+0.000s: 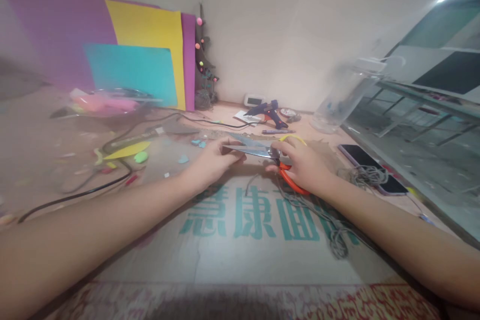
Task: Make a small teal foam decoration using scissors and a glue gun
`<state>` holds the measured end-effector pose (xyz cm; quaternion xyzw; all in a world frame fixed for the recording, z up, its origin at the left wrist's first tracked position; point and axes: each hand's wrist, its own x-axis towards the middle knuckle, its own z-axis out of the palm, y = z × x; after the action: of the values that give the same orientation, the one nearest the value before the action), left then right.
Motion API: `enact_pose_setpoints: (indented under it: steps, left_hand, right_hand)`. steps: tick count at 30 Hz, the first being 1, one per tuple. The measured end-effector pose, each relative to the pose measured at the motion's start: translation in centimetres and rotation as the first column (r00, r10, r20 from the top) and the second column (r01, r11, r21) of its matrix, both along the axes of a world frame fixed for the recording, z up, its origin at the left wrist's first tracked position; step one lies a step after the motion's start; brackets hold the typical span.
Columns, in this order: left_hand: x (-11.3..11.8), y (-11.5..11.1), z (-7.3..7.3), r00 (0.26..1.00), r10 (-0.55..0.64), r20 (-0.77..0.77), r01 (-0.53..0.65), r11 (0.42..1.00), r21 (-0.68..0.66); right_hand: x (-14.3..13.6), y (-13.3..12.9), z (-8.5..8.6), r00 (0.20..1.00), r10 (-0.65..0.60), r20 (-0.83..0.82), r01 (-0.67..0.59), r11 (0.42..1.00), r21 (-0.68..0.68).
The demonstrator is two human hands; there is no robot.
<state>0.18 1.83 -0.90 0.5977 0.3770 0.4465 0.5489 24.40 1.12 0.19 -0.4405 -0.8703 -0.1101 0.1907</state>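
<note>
Near the middle of the table, my right hand (300, 160) is wrapped round the orange handle of a pair of scissors (258, 150). The metal blades point left, toward my left hand (219, 160). The fingers of my left hand are pressed together at the blade tips; what they pinch, if anything, is too small to make out. Below my hands, tangled grey cord (326, 220) lies over a pale sheet with green printed characters (253, 215). A short bit of cord (250, 184) hangs or lies just under the blades.
A dark blue glue gun (268, 110) lies behind my hands, with a small white clock (254, 99) near it. At the right are a phone (356, 155) and a clear bottle (345, 95). Coloured sheets (135, 72) lean at the back left. A black cable (82, 194) crosses the left side.
</note>
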Motion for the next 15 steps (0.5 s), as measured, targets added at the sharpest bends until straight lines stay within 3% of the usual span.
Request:
enact_pose_setpoints:
  steps: [5, 15]
  left_hand:
    - [-0.13, 0.37, -0.56, 1.000, -0.014, 0.022, 0.013, 1.000, 0.021]
    - [-0.19, 0.40, -0.30, 1.000, -0.021, 0.017, 0.019, 0.996, 0.082]
  right_hand:
    - [0.02, 0.03, 0.03, 1.000, -0.002, 0.012, 0.002, 1.000, -0.006]
    - [-0.11, -0.12, 0.33, 1.000, -0.018, 0.023, 0.019, 0.999, -0.038]
